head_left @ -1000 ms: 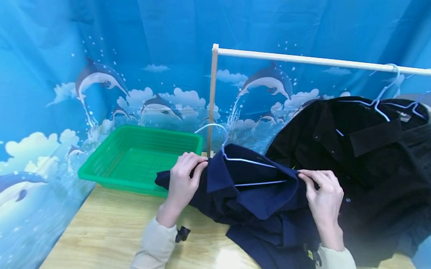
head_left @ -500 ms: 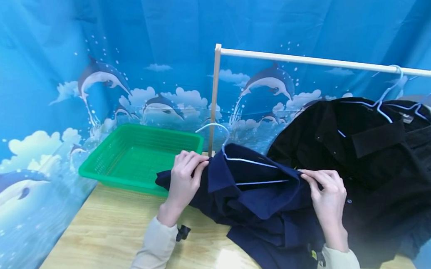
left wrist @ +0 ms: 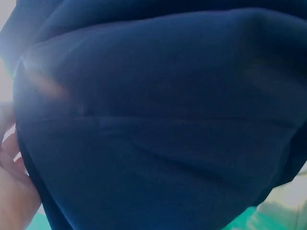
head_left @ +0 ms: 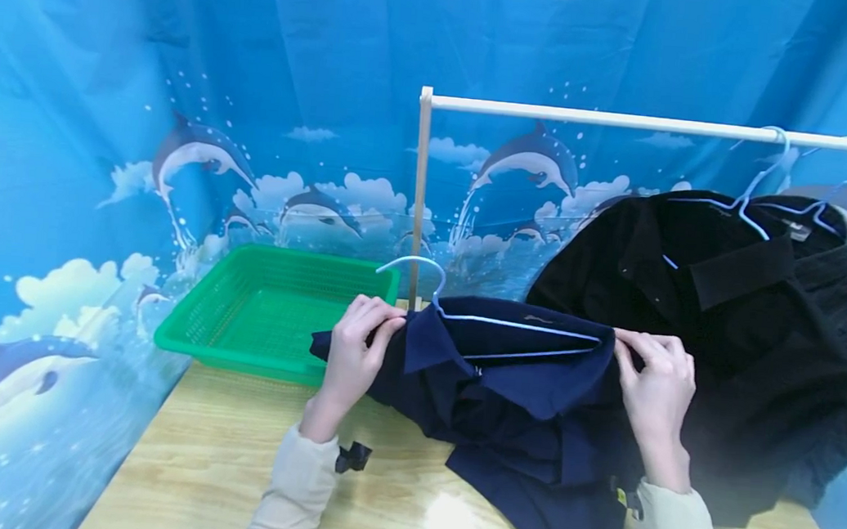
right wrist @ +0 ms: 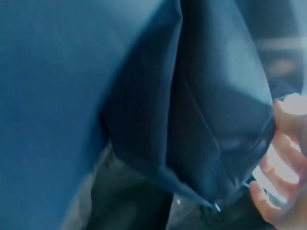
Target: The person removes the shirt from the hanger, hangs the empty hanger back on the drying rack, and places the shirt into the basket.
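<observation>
A navy blue shirt point(head_left: 528, 452) with a collar hangs between both hands, its lower part lying on the table. Inside its neck opening sits a light blue wire hanger point(head_left: 508, 324), the hook rising above the collar on the left. My left hand point(head_left: 354, 354) pinches the shirt at its left shoulder. On the other side my right hand point(head_left: 657, 387) pinches the right shoulder fabric by the hanger's end. Navy cloth fills most of the left wrist view, with part of the left hand point(left wrist: 17, 184) at the edge. Fingers of the right hand point(right wrist: 285, 158) grip cloth in the right wrist view.
A green plastic basket point(head_left: 280, 312) stands at the back left of the wooden table point(head_left: 204, 446). Behind, a rack's white rail point(head_left: 596, 117) runs rightward from a wooden post point(head_left: 419, 199). Black shirts point(head_left: 756, 361) hang there on light blue hangers, close to my right hand.
My right hand has moved slightly right, spreading the collar wider and showing more of the hanger. The hanger's hook has dipped a little. The left hand has shifted slightly left.
</observation>
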The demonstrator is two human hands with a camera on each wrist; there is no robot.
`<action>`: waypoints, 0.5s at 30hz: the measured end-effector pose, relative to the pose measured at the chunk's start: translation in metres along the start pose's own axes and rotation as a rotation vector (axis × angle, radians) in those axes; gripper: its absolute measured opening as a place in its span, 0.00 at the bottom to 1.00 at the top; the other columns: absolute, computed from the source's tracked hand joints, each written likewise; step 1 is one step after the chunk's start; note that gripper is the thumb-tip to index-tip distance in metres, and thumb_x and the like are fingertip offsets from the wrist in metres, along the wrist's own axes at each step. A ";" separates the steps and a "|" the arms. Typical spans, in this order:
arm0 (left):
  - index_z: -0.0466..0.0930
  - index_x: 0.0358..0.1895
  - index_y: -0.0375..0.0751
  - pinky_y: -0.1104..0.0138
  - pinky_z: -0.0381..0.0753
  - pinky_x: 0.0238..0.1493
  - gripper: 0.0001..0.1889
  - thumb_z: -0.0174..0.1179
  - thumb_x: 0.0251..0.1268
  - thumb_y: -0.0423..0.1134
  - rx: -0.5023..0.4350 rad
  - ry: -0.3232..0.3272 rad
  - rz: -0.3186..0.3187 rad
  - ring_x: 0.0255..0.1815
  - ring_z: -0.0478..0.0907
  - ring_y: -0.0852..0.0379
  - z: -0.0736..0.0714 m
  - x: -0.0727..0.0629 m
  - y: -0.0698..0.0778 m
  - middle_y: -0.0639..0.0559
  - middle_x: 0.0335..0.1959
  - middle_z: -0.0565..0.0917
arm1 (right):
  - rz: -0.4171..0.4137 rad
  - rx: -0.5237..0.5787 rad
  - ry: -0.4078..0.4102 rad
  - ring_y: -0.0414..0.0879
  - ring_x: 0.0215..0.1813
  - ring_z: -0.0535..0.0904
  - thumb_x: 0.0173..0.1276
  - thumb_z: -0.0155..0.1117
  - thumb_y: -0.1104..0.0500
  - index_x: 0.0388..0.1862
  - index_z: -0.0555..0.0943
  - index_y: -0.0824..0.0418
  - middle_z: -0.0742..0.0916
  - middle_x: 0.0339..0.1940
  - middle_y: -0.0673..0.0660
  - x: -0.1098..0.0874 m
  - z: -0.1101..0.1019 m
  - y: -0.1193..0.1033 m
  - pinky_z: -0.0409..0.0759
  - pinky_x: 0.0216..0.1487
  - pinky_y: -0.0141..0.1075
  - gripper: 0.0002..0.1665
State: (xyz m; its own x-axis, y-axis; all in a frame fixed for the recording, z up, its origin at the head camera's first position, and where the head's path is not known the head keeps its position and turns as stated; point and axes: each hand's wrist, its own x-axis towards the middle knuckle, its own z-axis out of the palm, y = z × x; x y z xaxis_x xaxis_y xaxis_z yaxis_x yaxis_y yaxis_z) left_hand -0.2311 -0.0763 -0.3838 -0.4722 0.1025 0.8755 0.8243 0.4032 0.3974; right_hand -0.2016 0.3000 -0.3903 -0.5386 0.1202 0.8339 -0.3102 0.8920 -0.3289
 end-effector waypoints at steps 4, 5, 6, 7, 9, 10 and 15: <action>0.87 0.37 0.35 0.63 0.76 0.44 0.04 0.63 0.69 0.28 -0.026 0.017 -0.026 0.37 0.77 0.50 0.000 0.000 0.001 0.46 0.33 0.86 | -0.007 0.006 -0.139 0.64 0.40 0.79 0.56 0.72 0.76 0.35 0.87 0.69 0.87 0.35 0.69 -0.005 0.006 -0.004 0.70 0.39 0.57 0.08; 0.87 0.37 0.35 0.63 0.76 0.44 0.04 0.63 0.69 0.28 -0.023 0.022 -0.030 0.37 0.77 0.50 0.001 0.000 0.001 0.46 0.33 0.86 | -0.009 0.008 -0.176 0.64 0.40 0.80 0.54 0.71 0.77 0.34 0.87 0.69 0.87 0.35 0.69 -0.006 0.007 -0.005 0.72 0.39 0.58 0.09; 0.87 0.37 0.35 0.62 0.77 0.44 0.04 0.63 0.68 0.27 -0.014 0.028 -0.030 0.37 0.78 0.50 0.001 0.000 0.000 0.47 0.33 0.86 | -0.010 0.010 -0.209 0.64 0.40 0.80 0.53 0.71 0.77 0.33 0.86 0.70 0.87 0.34 0.69 -0.006 0.008 -0.006 0.73 0.38 0.59 0.09; 0.87 0.37 0.35 0.62 0.77 0.43 0.04 0.64 0.67 0.26 -0.004 0.036 -0.029 0.37 0.78 0.50 0.002 0.000 0.000 0.47 0.33 0.86 | -0.015 0.013 -0.237 0.65 0.40 0.81 0.51 0.70 0.78 0.33 0.86 0.70 0.87 0.35 0.69 -0.006 0.009 -0.006 0.74 0.38 0.59 0.10; 0.87 0.37 0.36 0.61 0.77 0.43 0.05 0.64 0.65 0.24 0.017 0.044 -0.034 0.37 0.78 0.51 0.002 -0.001 -0.001 0.49 0.34 0.86 | -0.021 0.020 -0.269 0.65 0.42 0.81 0.50 0.69 0.78 0.32 0.86 0.70 0.87 0.36 0.68 -0.006 0.009 -0.007 0.75 0.39 0.60 0.10; 0.87 0.36 0.36 0.61 0.78 0.43 0.05 0.64 0.65 0.24 0.029 0.050 -0.033 0.36 0.78 0.51 0.002 -0.001 -0.002 0.49 0.33 0.86 | -0.020 0.025 -0.268 0.64 0.42 0.81 0.52 0.69 0.78 0.33 0.86 0.70 0.88 0.36 0.68 -0.005 0.008 -0.007 0.75 0.40 0.59 0.10; 0.87 0.36 0.36 0.61 0.77 0.43 0.04 0.64 0.68 0.27 0.052 0.055 -0.045 0.36 0.78 0.50 0.002 -0.001 -0.003 0.48 0.33 0.86 | 0.028 0.086 -0.133 0.58 0.44 0.80 0.68 0.68 0.70 0.44 0.89 0.64 0.90 0.39 0.62 0.000 0.000 -0.009 0.72 0.44 0.43 0.09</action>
State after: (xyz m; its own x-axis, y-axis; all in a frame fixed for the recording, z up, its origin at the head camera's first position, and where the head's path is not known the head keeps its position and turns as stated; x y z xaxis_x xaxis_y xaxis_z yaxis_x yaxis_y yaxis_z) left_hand -0.2339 -0.0758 -0.3861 -0.4893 0.0338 0.8714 0.7845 0.4536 0.4229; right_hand -0.1992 0.2923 -0.3873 -0.6453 0.0805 0.7596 -0.3567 0.8476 -0.3928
